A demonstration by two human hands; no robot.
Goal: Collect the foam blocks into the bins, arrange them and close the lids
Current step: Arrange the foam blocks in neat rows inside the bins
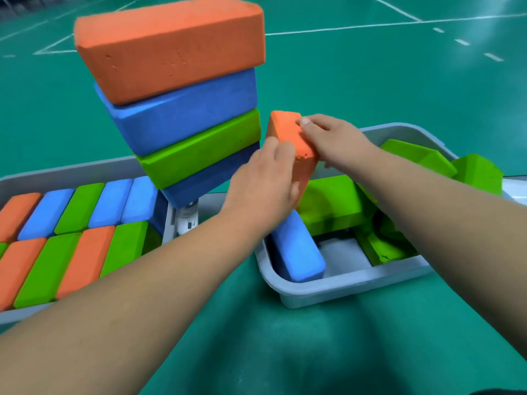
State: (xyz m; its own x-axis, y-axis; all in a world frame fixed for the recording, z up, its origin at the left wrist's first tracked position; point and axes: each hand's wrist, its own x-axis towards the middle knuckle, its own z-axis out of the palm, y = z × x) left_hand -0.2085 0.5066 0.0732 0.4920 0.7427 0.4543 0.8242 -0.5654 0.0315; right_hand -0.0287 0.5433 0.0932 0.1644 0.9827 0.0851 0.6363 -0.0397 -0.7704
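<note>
Both hands hold one orange foam block (288, 138) tilted on end over the right grey bin (342, 286). My left hand (265, 181) grips its lower left side and my right hand (333, 141) clasps its top right. Inside that bin a blue block (296, 252) stands on edge at the near left, and several green blocks (333, 201) lie jumbled. The left grey bin (71, 172) is packed with rows of orange, blue and green blocks (65, 246). A leaning stack of blocks, orange (171, 49), blue, green, dark blue, rises from its right end.
Green sports-court flooring (370, 81) with white lines surrounds the bins. One green block (479, 172) sticks out past the right bin's far right rim. A white object (188, 218) sits between the bins under the stack.
</note>
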